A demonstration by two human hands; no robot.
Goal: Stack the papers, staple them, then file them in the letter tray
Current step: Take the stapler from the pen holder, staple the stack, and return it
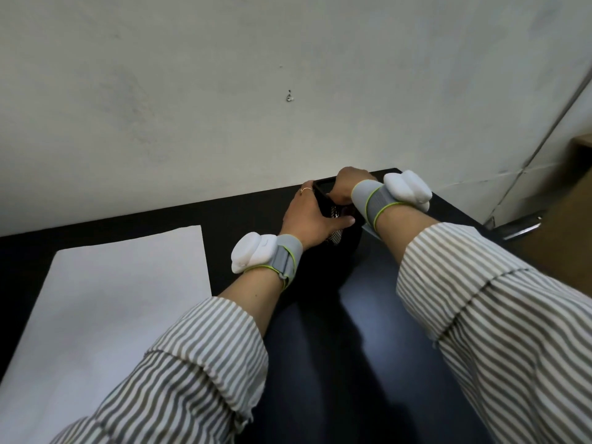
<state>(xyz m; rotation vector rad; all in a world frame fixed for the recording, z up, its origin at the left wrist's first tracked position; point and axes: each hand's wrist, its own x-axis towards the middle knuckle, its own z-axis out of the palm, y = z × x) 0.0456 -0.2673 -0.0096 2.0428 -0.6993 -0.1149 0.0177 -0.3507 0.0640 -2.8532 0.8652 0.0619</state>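
A white stack of papers (pixel 128 283) lies flat on the black desk at the left. At the far right corner of the desk stands a black mesh container (pixel 333 232), mostly covered by my hands. My left hand (pixel 307 219) grips its near and left side, thumb across the front. My right hand (pixel 347 187) is curled over its top rim, fingers reaching inside; what they hold is hidden. No stapler or letter tray shows plainly.
The black desk (pixel 352 331) ends against a pale wall (pixel 256 91) at the back. Its right edge drops off to a brown floor (pixel 563 219) with a metal bar. White sensor bands sit on both wrists.
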